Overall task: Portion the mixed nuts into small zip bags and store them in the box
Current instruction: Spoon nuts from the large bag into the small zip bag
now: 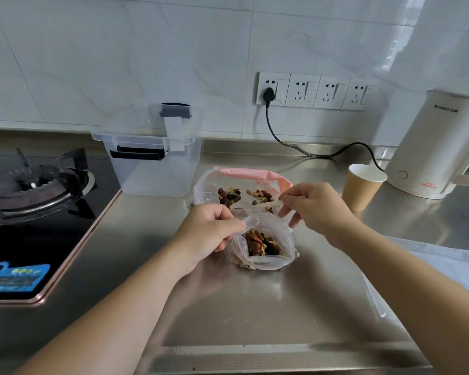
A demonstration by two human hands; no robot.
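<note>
Left hand (211,228) pinches the small zip bag (263,244) open while my right hand (314,204) grips the spoon (268,204); filling step, next scoop from the large bag (228,185).

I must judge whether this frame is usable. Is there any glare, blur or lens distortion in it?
Head view: the steel counter shows soft reflections, no harsh glare; wide-angle bending curves the wall sockets and the kettle; the left hand, right hand and small zip bag are fairly sharp; the edges look softer.
</note>
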